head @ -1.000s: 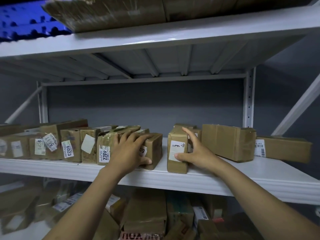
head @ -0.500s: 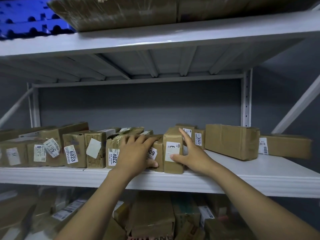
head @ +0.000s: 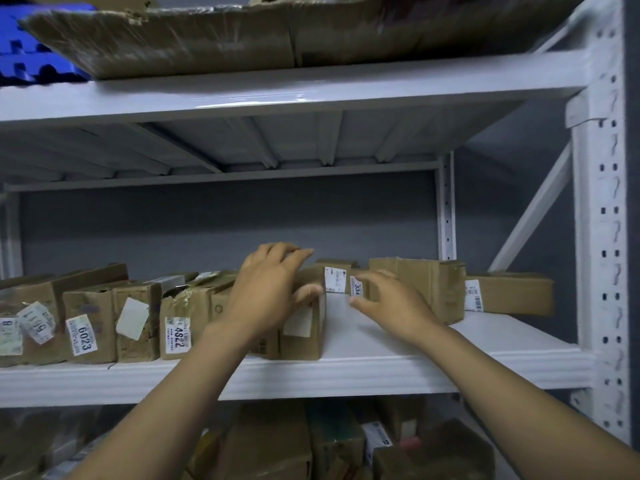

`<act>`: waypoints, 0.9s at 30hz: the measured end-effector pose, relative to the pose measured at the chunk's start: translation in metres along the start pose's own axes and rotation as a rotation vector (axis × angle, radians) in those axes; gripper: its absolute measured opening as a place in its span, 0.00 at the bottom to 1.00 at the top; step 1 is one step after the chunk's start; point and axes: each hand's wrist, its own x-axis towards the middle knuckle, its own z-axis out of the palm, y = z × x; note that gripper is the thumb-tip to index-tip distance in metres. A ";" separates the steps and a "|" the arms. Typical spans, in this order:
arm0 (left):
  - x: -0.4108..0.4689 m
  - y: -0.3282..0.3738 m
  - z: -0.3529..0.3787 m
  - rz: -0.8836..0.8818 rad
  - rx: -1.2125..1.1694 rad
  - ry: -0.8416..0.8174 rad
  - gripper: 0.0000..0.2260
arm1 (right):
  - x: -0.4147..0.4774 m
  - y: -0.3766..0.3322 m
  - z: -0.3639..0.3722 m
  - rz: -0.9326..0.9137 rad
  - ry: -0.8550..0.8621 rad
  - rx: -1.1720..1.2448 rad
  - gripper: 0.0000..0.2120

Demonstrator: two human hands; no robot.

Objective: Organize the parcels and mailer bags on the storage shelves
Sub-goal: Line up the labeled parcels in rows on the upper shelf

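White metal shelf (head: 485, 341) carries row of labelled cardboard parcels (head: 90, 327); larger box (head: 446, 289) at right.

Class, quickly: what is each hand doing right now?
Left hand: grips the end parcel of the row.
Right hand: open, fingers spread, beside the small 334 parcel.
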 end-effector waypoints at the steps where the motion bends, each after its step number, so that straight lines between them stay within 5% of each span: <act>1: 0.007 0.010 0.003 0.013 -0.007 0.008 0.28 | 0.002 0.011 -0.008 -0.001 0.054 -0.066 0.22; 6: 0.045 0.061 0.032 0.036 -0.045 0.012 0.24 | 0.009 0.075 -0.041 0.140 0.284 -0.276 0.22; 13: 0.083 0.098 0.113 -0.169 -0.177 -0.126 0.21 | 0.030 0.139 -0.045 0.348 0.098 0.057 0.40; 27: 0.124 0.072 0.175 -0.430 -0.196 -0.116 0.22 | 0.044 0.153 -0.050 0.216 0.308 0.323 0.26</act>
